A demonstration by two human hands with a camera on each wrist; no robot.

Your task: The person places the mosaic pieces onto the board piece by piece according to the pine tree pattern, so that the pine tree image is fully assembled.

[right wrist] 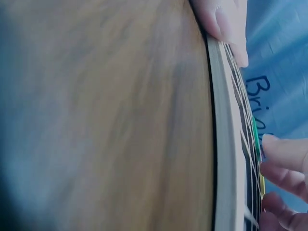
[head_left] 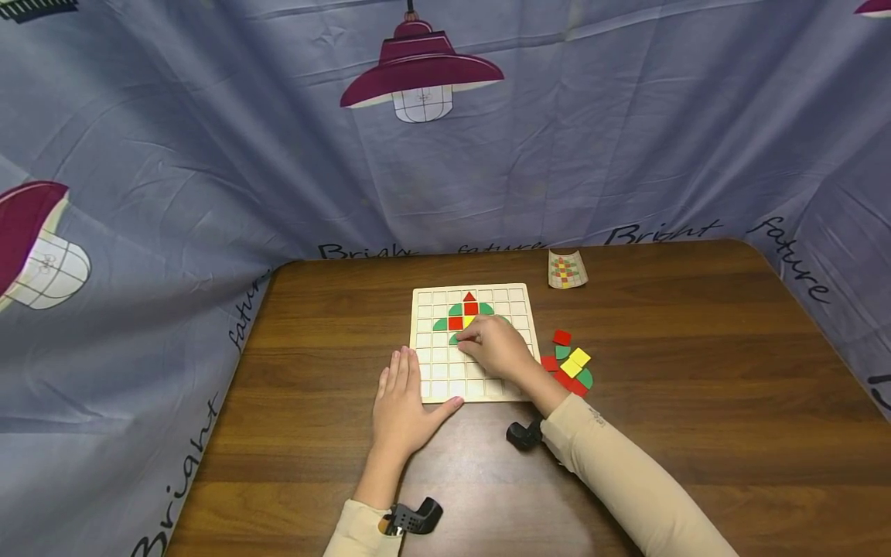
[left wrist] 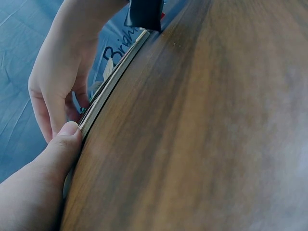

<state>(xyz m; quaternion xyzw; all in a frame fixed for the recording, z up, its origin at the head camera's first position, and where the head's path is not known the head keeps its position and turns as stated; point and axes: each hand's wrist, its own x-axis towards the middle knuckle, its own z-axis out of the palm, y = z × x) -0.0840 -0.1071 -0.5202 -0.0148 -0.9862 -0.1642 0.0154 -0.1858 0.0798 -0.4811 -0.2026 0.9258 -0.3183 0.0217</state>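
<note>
A pale wooden grid board (head_left: pixel 438 371) lies on the table, with colored flat pieces set in its upper cells in a tree-like pattern. My left hand (head_left: pixel 400 406) rests at its lower left corner, fingers straight along the left side and thumb stretched along the front edge. In the left wrist view the left thumb (left wrist: pixel 60 149) presses against the board's edge. Over the board's middle, my right hand (head_left: pixel 496 346) pinches with thumb and fingertips at a green quarter-circle piece (head_left: pixel 454 339). A red triangle (head_left: pixel 469 296) tops the pattern; a red square (head_left: pixel 455 322) sits left of a yellow square (head_left: pixel 469 321).
Loose pieces lie right of the board, among them a red square (head_left: pixel 562 337), a yellow square (head_left: pixel 580 357) and a green quarter-circle (head_left: pixel 585 378). A small pattern card (head_left: pixel 567 271) stands near the table's back edge. A blue-grey curtain (head_left: pixel 278 155) hangs behind the table.
</note>
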